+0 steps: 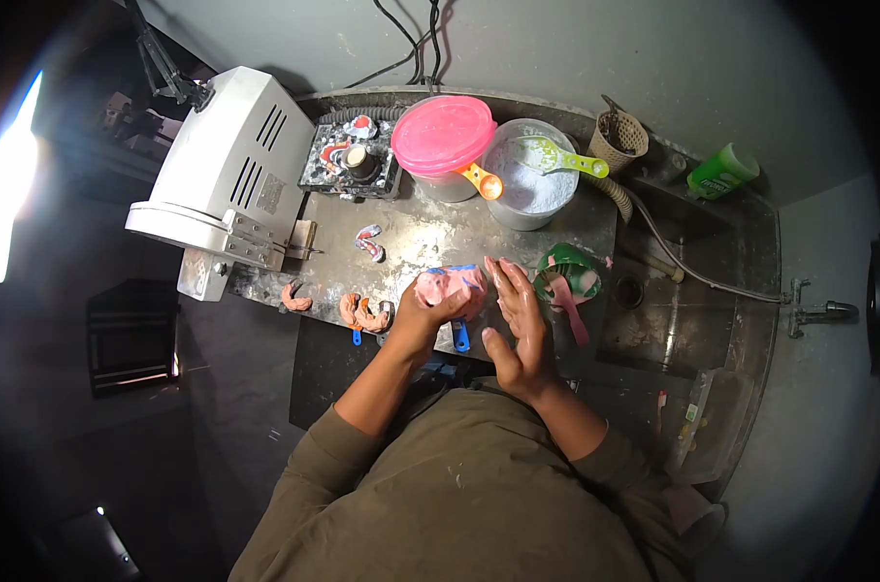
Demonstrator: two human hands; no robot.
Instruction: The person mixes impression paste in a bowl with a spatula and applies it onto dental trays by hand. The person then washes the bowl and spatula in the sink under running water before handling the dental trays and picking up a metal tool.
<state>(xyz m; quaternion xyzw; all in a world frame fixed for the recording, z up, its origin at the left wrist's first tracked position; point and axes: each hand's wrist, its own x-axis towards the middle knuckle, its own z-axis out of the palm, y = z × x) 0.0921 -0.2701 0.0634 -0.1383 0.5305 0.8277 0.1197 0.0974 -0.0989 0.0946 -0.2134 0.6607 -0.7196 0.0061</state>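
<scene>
My left hand (421,318) is closed around a blue dental impression tray (461,337) loaded with pink material (452,284). The tray's blue handle points down toward my body. Just to the right, my right hand (520,335) is open, its wet-looking fingers stretched out and its palm turned toward the tray. Whether its fingertips touch the pink material I cannot tell. Beyond that hand lies a green mixing bowl (584,260) smeared with pink, with a pink spatula (568,308) resting against it.
A white bench machine (228,160) stands at left. Pink-filled impressions (362,312) lie along the front edge. Behind my hands are a pink-lidded tub (444,136), an orange scoop (481,181) and a powder tub (529,209) with a green scoop (581,163). A sink (658,330) is at right.
</scene>
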